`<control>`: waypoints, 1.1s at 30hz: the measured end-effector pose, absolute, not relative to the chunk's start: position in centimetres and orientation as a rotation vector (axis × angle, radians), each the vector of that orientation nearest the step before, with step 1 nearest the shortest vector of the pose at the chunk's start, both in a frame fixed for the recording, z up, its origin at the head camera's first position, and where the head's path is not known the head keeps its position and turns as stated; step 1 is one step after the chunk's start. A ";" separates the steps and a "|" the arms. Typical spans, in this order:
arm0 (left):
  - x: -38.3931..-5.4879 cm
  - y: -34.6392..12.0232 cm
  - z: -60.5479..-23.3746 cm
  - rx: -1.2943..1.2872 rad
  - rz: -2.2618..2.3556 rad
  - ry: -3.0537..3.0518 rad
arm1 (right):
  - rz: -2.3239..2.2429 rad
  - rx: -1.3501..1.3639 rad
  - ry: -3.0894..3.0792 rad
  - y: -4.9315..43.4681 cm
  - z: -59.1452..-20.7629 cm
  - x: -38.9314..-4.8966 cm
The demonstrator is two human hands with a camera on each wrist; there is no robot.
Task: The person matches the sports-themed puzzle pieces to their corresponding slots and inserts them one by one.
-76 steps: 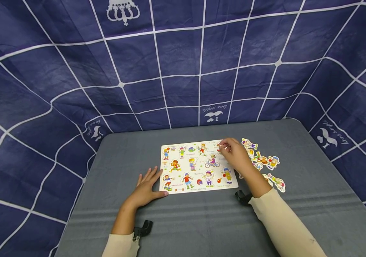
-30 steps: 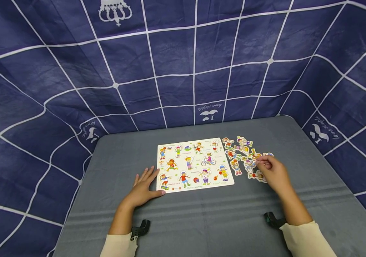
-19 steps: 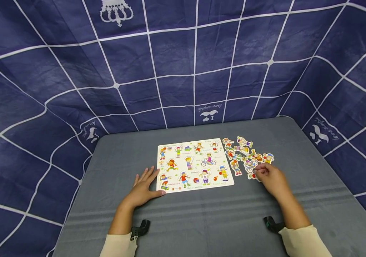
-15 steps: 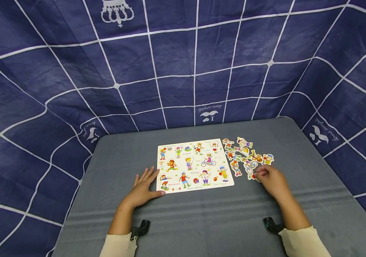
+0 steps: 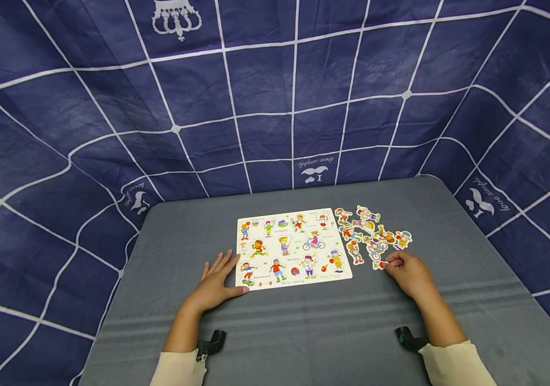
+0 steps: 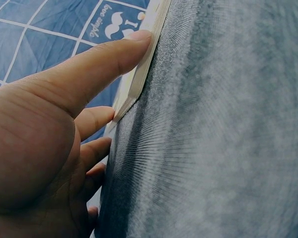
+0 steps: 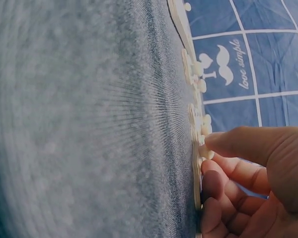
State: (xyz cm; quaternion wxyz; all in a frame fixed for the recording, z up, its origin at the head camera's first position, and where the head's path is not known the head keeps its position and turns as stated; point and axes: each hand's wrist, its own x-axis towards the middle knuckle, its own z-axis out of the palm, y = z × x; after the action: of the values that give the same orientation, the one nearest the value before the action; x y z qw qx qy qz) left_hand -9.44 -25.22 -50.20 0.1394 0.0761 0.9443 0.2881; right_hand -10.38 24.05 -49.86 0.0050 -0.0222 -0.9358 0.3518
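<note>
A white puzzle board (image 5: pixel 296 271) printed with cartoon children playing sports lies on the table in the head view. My left hand (image 5: pixel 215 282) rests at its left edge with fingers spread. In the left wrist view the left thumb (image 6: pixel 109 59) lies along the board's side (image 6: pixel 141 69). To the right of the board, my right hand (image 5: pixel 407 273) pinches a knob (image 7: pixel 206 151) on a flat puzzle piece (image 5: pixel 378 265), as the right wrist view shows. Most of that piece is hidden under the fingers. A piece with a bicycle (image 5: pixel 376 249) lies just beyond it.
Several loose knobbed pieces lie beside the board's right edge, among them a blue-capped figure (image 5: pixel 402 239) and a basketball figure (image 5: pixel 354 252). Grey cloth covers the table (image 5: pixel 303 332). A blue curtain with white lines (image 5: pixel 275 134) stands behind and at both sides.
My right hand has moved from the board's upper right corner to the loose pieces, then slightly nearer me, uncovering the blue-capped figure. The left hand has stayed at the board's edge.
</note>
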 end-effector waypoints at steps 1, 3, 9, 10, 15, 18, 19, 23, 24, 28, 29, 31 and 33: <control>-9.4 -25.2 -50.2 0.220 0.832 2.729 | 1.104 -0.072 -2.932 24.0 -49.9 -10.4; -9.4 -25.2 -50.2 0.222 0.829 2.730 | 1.107 -0.071 -2.933 24.1 -49.9 -10.3; -9.4 -25.2 -50.2 0.222 0.832 2.731 | 1.100 -0.072 -2.939 24.0 -49.9 -10.4; -9.4 -25.2 -50.2 0.222 0.833 2.732 | 1.103 -0.073 -2.940 24.0 -49.9 -10.4; -9.3 -25.2 -50.1 0.225 0.839 2.737 | 1.119 -0.084 -2.943 24.1 -50.0 -10.3; -9.3 -25.2 -50.1 0.225 0.846 2.737 | 1.130 -0.091 -2.940 24.1 -50.1 -10.4; -9.3 -25.2 -50.1 0.225 0.847 2.736 | 1.134 -0.091 -2.935 24.1 -50.1 -10.3; -9.4 -25.2 -50.1 0.226 0.840 2.735 | 1.143 -0.083 -2.900 24.2 -50.0 -10.4; -9.4 -25.2 -50.1 0.226 0.838 2.735 | 1.145 -0.078 -2.889 24.2 -50.0 -10.3; -9.4 -25.2 -50.1 0.227 0.840 2.734 | 1.157 -0.046 -2.840 24.2 -49.8 -10.3; -9.4 -25.2 -50.1 0.228 0.839 2.735 | 1.161 -0.037 -2.828 24.1 -49.8 -10.3; -9.4 -25.2 -50.1 0.227 0.836 2.735 | 1.166 -0.022 -2.803 24.1 -49.6 -10.3; -9.4 -25.2 -50.1 0.225 0.836 2.733 | 1.174 -0.013 -2.776 24.0 -49.5 -10.4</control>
State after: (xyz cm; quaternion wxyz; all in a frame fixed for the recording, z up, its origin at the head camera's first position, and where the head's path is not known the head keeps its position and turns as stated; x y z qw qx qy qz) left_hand -9.39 -25.18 -50.11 0.1371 0.0777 0.9443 0.2888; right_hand -10.39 23.99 -49.46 0.0637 -0.0043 -0.9192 0.3886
